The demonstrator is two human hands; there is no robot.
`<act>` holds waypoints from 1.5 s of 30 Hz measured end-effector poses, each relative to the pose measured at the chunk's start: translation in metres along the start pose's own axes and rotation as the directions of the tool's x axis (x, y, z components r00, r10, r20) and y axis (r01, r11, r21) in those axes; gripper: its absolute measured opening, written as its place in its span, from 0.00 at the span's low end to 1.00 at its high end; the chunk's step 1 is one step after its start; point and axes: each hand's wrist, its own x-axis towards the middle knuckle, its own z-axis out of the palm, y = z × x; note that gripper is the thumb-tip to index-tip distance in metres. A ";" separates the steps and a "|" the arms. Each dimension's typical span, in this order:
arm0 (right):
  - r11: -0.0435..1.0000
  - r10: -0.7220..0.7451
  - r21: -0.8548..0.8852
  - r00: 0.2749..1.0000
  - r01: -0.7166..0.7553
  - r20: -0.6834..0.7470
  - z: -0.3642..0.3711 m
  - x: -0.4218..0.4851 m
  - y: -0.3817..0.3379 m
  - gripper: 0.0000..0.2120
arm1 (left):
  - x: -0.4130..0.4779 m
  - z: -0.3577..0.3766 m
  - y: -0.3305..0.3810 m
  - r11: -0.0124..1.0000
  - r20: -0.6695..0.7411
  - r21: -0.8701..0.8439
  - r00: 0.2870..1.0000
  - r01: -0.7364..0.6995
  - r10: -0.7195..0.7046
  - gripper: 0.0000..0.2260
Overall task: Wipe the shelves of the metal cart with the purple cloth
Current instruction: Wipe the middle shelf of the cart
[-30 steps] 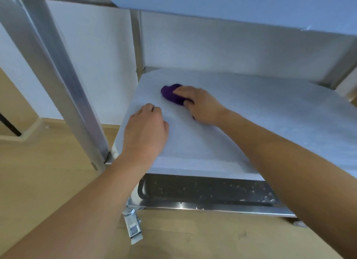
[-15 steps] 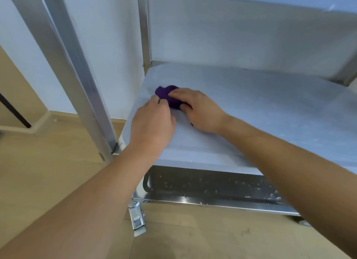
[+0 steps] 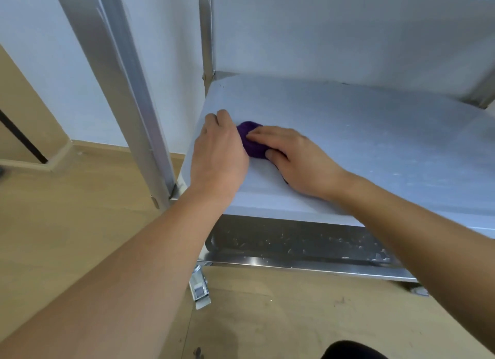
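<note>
Down at the metal cart [image 3: 128, 90], seen from the head camera, a person leans in over the middle shelf [image 3: 375, 144] with both bare hands close together at its left end. The right hand [image 3: 297, 160] lies flat on the purple cloth [image 3: 250, 141], its fingers [image 3: 267, 135] straight and laid side by side on top, the thumb tucked against the cloth's near side, pressing the wad onto the metal. The cloth is bunched into a small lump; it pokes out just past those fingertips and seems to run back under the palm, so its long axis follows the line of the right hand. The left hand [image 3: 219, 155] sits just beside the lump, on the far side of it from the right wrist, by the shelf's left edge. Its fingers curl downward with the tips hidden, so whether they pinch the cloth or only rest on the shelf cannot be told. Nearly all of the bare shelf stretches away behind the right hand, toward its wrist side and beyond, so the next stroke would probably have to travel that way, with the right hand the one on the cloth. Below, the lower shelf [image 3: 294, 243] shows pale specks.
</note>
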 end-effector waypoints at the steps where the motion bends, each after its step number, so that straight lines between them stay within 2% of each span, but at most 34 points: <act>1: 1.000 0.006 -0.005 1.000 -0.006 -0.004 -0.001 -0.005 -0.001 0.20 | -0.001 0.000 0.001 1.000 0.000 0.005 1.000 -0.013 0.013 0.15; 5: 1.000 0.029 -0.008 0.999 -0.029 -0.016 0.002 -0.003 -0.004 0.22 | -0.004 -0.004 0.004 0.989 0.009 0.091 0.993 -0.118 0.117 0.12; 11: 0.993 0.110 -0.035 0.991 -0.112 -0.071 -0.003 -0.017 0.001 0.23 | -0.012 -0.010 0.012 0.938 0.098 0.087 0.940 -0.336 0.327 0.12; 18: 0.963 0.245 -0.082 0.961 -0.256 -0.130 -0.035 -0.062 0.034 0.22 | -0.014 0.011 0.085 0.909 0.230 0.046 0.890 -0.415 0.394 0.14; 23: 0.880 0.422 -0.131 0.879 -0.456 -0.221 -0.071 -0.114 0.081 0.21 | -0.031 0.048 0.128 0.904 0.280 -0.053 0.863 -0.423 0.420 0.16; 29: 0.669 0.644 -0.168 0.677 -0.724 -0.358 -0.106 -0.158 0.123 0.22 | -0.036 0.058 0.132 0.924 0.287 -0.081 0.879 -0.373 0.380 0.16; 31: 0.640 0.658 -0.166 0.647 -0.750 -0.386 -0.098 -0.149 0.117 0.21 | -0.036 0.059 0.132 0.922 0.281 -0.074 0.879 -0.379 0.384 0.16; 32: 0.657 0.644 -0.163 0.660 -0.736 -0.386 -0.091 -0.141 0.109 0.20 | -0.037 0.059 0.133 0.922 0.278 -0.073 0.881 -0.379 0.384 0.15; 36: 0.830 0.469 -0.158 0.823 -0.534 -0.321 -0.058 -0.118 0.075 0.21 | -0.036 0.057 0.130 0.928 0.280 -0.070 0.885 -0.367 0.371 0.15; 38: 0.857 0.441 -0.154 0.854 -0.492 -0.276 -0.062 -0.121 0.074 0.21 | -0.036 0.055 0.129 0.930 0.276 -0.080 0.888 -0.359 0.367 0.16; 40: 0.846 0.451 -0.177 0.852 -0.503 -0.265 -0.076 -0.131 0.090 0.22 | -0.036 0.055 0.129 0.926 0.280 -0.084 0.883 -0.368 0.376 0.17; 42: 0.755 0.561 -0.211 0.778 -0.621 -0.282 -0.095 -0.141 0.113 0.22 | -0.036 0.057 0.131 0.925 0.292 -0.080 0.879 -0.371 0.377 0.17; 44: 0.604 0.705 -0.203 0.635 -0.771 -0.315 -0.104 -0.144 0.125 0.22 | -0.037 0.059 0.134 0.930 0.299 -0.070 0.882 -0.360 0.364 0.16; 45: 0.549 0.740 -0.210 0.587 -0.809 -0.329 -0.101 -0.139 0.122 0.23 | -0.037 0.059 0.135 0.932 0.300 -0.066 0.884 -0.357 0.359 0.15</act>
